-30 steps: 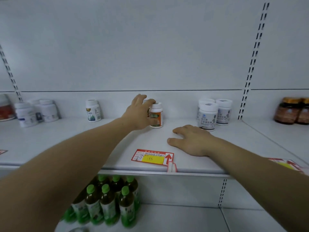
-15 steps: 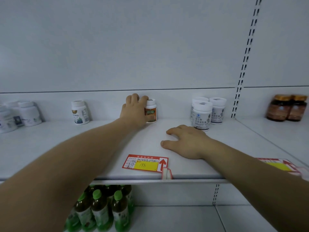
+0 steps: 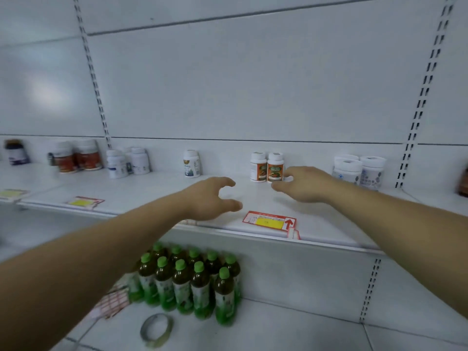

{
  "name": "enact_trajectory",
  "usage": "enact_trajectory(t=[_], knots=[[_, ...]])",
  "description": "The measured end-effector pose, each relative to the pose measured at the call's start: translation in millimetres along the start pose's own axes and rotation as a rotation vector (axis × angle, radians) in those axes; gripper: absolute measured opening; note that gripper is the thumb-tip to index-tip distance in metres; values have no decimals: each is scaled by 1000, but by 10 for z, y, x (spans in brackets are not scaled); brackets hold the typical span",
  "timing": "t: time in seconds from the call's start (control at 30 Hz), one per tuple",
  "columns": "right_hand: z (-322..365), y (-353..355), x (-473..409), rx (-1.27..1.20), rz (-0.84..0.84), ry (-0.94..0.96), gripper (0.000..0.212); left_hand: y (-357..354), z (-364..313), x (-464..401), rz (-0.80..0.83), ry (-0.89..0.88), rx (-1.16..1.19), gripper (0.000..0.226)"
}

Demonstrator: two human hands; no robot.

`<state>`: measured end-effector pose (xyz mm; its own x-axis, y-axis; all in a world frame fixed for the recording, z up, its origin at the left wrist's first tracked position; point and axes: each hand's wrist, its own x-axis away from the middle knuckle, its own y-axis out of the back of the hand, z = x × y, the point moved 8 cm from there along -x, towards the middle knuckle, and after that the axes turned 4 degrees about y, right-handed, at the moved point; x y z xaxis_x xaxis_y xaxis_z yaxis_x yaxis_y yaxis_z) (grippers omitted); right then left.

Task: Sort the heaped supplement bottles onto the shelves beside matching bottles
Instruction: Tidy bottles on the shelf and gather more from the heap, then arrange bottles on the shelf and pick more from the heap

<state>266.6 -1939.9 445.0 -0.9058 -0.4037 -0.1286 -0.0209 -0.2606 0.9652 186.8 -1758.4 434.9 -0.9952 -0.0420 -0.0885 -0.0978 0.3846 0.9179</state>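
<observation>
Two white bottles with orange labels stand side by side at the back of the white shelf. My left hand hovers over the shelf's front part, fingers loosely curved, holding nothing, well left of and nearer than those bottles. Just right of the pair, my right hand hangs above the shelf with relaxed fingers, empty. A single white bottle with a green-blue label stands further left. White bottles with pale labels stand behind my right wrist.
More supplement bottles line the shelf's left end: white ones, red-labelled ones, a dark one. A red and yellow price tag lies at the shelf front. Below stand several green-capped drink bottles and a tape roll.
My left hand let go of the orange-labelled bottle, which now stands beside its match, and drew back toward the shelf front. My right hand lifted off the shelf. The view swung left.
</observation>
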Motion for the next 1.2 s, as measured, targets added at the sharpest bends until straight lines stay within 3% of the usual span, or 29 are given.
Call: enact_trajectory(t=[0.23, 0.57, 0.77, 0.97, 1.2], knots=[[1614, -138, -45, 30, -30, 178, 64, 588, 1064, 929, -100, 103, 15, 63], [5054, -1065, 27, -53, 53, 559, 69, 1302, 3628, 2603, -137, 452, -1, 62], [6710, -1773, 17, -114, 166, 733, 67, 1503, 4947, 3323, -173, 648, 44, 63], [8059, -2475, -213, -79, 235, 877, 64, 1677, 6265, 3566, -193, 777, 92, 63], [9414, -3175, -1130, -119, 306, 906, 63, 2125, 7884, 3241, -196, 874, 91, 62]])
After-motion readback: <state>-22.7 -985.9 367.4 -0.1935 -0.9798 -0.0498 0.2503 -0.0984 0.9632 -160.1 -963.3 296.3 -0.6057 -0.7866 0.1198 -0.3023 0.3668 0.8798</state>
